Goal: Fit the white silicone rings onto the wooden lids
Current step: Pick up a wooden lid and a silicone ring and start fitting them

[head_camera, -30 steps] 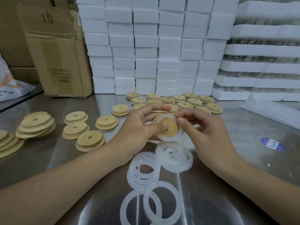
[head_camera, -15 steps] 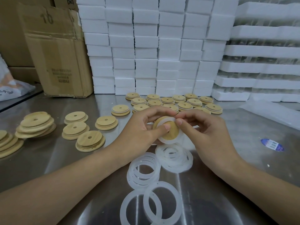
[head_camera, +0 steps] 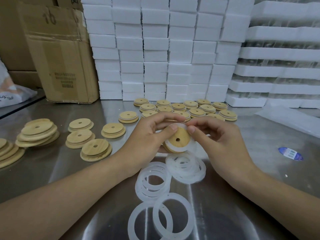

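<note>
A round wooden lid [head_camera: 179, 138] with a centre hole is held tilted above the steel table [head_camera: 259, 170], a white silicone ring [head_camera: 188, 146] partly seated around its raised step. My left hand [head_camera: 149, 135] grips the lid from the left, thumb on its upper face. My right hand [head_camera: 218, 135] pinches the ring at the lid's upper right edge. Loose white rings [head_camera: 186, 168] lie in overlapping piles just below the hands, and more rings [head_camera: 159, 220] lie nearer me. Bare lids [head_camera: 96, 149] sit in small stacks at the left. Lids with rings [head_camera: 196, 112] stand in rows behind the hands.
A worn cardboard box [head_camera: 57, 54] stands at the back left. White foam blocks [head_camera: 155, 49] are stacked along the back, foam trays [head_camera: 280, 54] to their right. A blue label [head_camera: 290, 153] lies on the table at right, a plastic bag [head_camera: 13, 96] at far left.
The lid has turned in my hands, so its centre hole now shows. My right fingertips have moved up along the ring to the lid's top edge.
</note>
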